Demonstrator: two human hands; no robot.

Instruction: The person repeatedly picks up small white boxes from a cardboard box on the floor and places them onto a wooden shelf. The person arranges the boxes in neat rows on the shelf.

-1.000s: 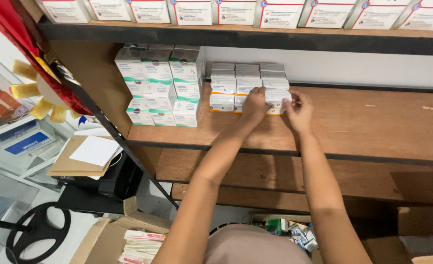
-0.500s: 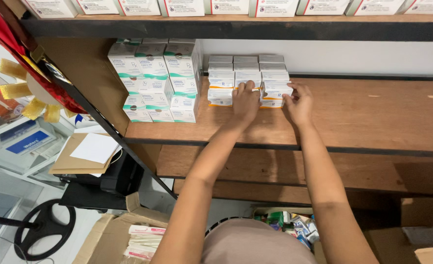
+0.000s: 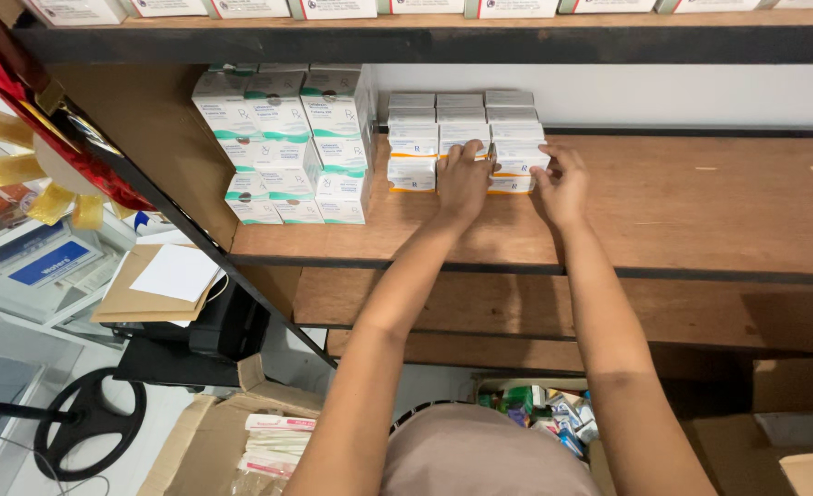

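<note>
1. Orange-striped boxes (image 3: 516,158), small white cardboard cartons with flat faces and square edges, stand in a tidy block of rows on a brown wooden shelf (image 3: 700,202) with a worn, grainy top.
2. That block sits straight ahead of both hands, at their fingertips, pushed back near the pale wall.
3. Left hand (image 3: 462,185) lies palm-down against the front of the block, its fingers laid on the middle boxes.
4. Right hand (image 3: 562,188) presses against the block's right end, fingers bent round the corner box; the two hands are apart, bracketing the front boxes, neither closed round one.
5. Left of the left hand, taller green-banded boxes (image 3: 282,138) are stacked in layers, just beside the orange-striped block.
6. Below the arms, an open cardboard carton (image 3: 241,441) on the floor holds flat pink-and-white packets; a second bin (image 3: 539,413) under the shelf holds mixed small packages.
</note>
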